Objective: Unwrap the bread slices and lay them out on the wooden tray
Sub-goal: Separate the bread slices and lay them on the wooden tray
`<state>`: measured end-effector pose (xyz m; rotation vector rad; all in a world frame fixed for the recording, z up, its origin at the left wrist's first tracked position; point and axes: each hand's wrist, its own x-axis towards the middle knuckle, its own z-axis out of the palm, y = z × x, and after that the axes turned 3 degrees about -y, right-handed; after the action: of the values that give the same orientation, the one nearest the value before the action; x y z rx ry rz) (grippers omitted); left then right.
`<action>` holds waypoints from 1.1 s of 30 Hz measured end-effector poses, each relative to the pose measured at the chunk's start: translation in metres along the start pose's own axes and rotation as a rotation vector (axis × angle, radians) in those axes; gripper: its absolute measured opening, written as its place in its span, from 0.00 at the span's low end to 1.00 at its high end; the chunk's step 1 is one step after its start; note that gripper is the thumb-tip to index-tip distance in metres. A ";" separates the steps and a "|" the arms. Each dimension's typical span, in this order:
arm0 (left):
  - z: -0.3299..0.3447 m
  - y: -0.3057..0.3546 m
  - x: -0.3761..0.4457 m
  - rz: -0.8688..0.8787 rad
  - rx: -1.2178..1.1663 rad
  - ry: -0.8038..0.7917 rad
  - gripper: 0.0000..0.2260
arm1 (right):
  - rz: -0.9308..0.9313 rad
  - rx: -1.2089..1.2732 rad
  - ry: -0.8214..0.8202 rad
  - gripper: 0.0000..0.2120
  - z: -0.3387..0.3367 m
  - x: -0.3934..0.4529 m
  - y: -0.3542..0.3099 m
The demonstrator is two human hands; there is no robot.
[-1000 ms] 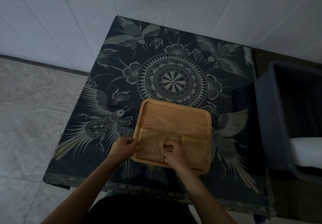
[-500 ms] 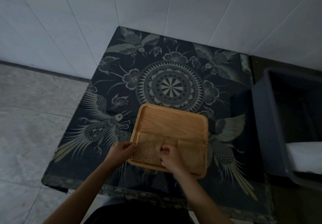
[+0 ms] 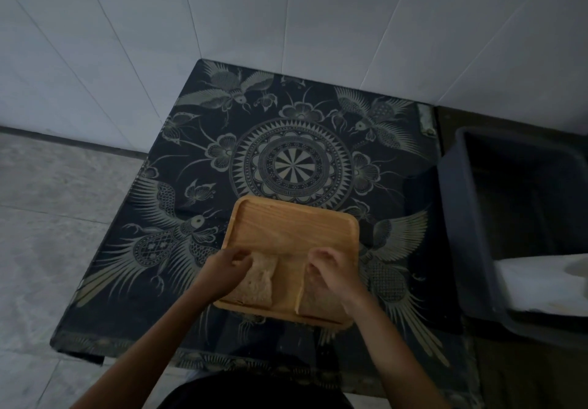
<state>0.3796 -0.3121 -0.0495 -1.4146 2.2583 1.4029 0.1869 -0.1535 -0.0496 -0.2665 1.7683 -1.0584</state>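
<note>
A square wooden tray [image 3: 296,227] sits near the front of a dark patterned table. Two bread slices lie flat on its near half with a bare strip of wood between them. My left hand [image 3: 230,264] pinches the far edge of the left bread slice [image 3: 259,283]. My right hand [image 3: 329,264] rests with curled fingers on the far part of the right bread slice [image 3: 318,302], covering much of it. No wrapper is visible.
The table [image 3: 286,141] stands against a white tiled wall. A dark plastic bin [image 3: 458,217] stands to the right, with something pale [image 3: 541,281] inside. Grey tiled floor lies to the left.
My right hand has shifted from the left slice over to the right slice. My left hand has moved onto the left slice's far edge. The two slices now lie further apart.
</note>
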 end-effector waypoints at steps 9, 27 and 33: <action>0.049 0.047 0.011 0.034 -0.125 -0.153 0.12 | 0.021 0.021 0.104 0.06 -0.066 -0.004 0.020; 0.107 0.038 0.008 -0.129 -0.298 -0.228 0.18 | 0.240 0.009 0.116 0.11 -0.075 0.001 0.068; 0.113 0.037 0.007 -0.125 -0.351 -0.177 0.16 | 0.256 -0.019 0.134 0.17 -0.071 0.003 0.069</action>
<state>0.3097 -0.2265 -0.0929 -1.4255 1.8478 1.8654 0.1458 -0.0768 -0.0965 0.0215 1.8743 -0.8922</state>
